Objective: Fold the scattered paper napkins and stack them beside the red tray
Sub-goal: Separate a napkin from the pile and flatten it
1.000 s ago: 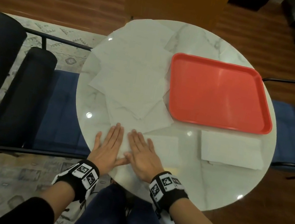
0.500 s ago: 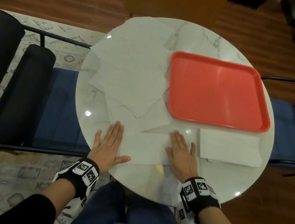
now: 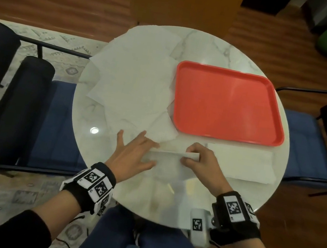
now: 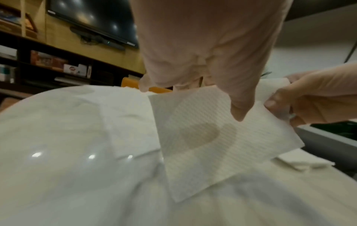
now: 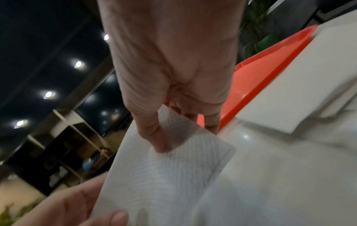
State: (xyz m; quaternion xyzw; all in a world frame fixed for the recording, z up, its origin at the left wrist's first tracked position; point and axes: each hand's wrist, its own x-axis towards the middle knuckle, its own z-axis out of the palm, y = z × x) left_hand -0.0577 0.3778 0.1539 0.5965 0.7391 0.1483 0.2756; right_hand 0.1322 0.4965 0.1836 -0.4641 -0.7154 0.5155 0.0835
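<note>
A folded white napkin hangs just above the table's near edge between my two hands. My left hand holds its left end, with the thumb on top and the fingers behind. My right hand pinches its right end, the thumb over the paper. The red tray lies empty at the right back. A stack of folded napkins sits just in front of the tray, to the right of my right hand. Several unfolded napkins overlap to the left of the tray.
The round marble table is small, and its near edge is over my knees. Blue chairs stand at the left and right, and a wooden one stands at the far side.
Both hands were pressing flat on the napkin. The right hand slid along it to the right. Now both hands grip its ends and have lifted it off the table.
</note>
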